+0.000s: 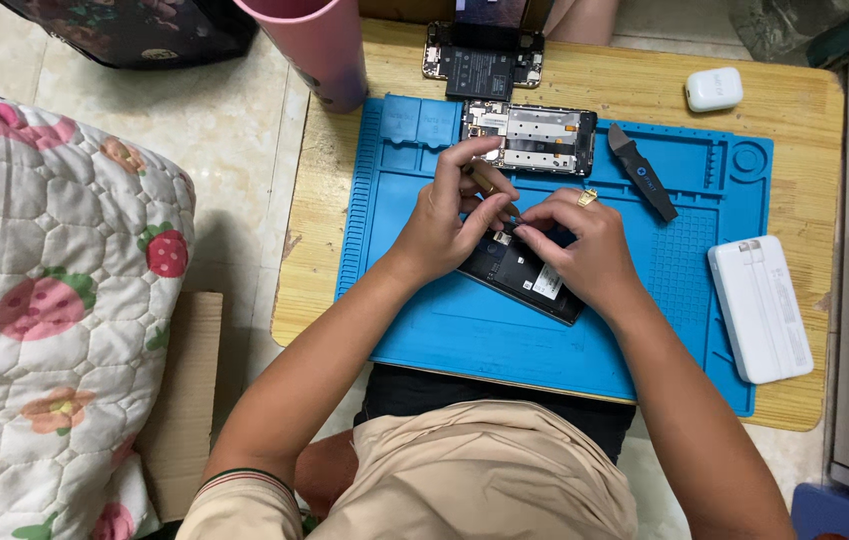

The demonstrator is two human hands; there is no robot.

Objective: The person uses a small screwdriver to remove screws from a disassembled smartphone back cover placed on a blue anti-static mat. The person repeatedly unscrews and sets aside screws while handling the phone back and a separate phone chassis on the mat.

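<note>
A person sits at a small wooden desk with a blue work mat on it. Both hands meet over an opened black phone that lies tilted on the middle of the mat.

The left hand is curled up, with its fingers bent in tight. It pinches a thin tool with a yellowish handle, and the tip points down at the top end of the phone. The right hand is curled too. It rests on the phone and holds it down, and its fingertips press close to the tool's tip. There is a gold ring on one finger of this hand. The two hands touch each other right above the phone.

Just behind the hands, at the far edge of the mat, lies another phone frame with its inside parts showing. A third opened phone lies farther back on the bare desk. A dark flat pry tool lies on the mat to the right. A white power bank sits at the mat's right edge, and a small white case sits near the far corner. A pink cup stands at the left back corner. A strawberry quilt is off to the left.
</note>
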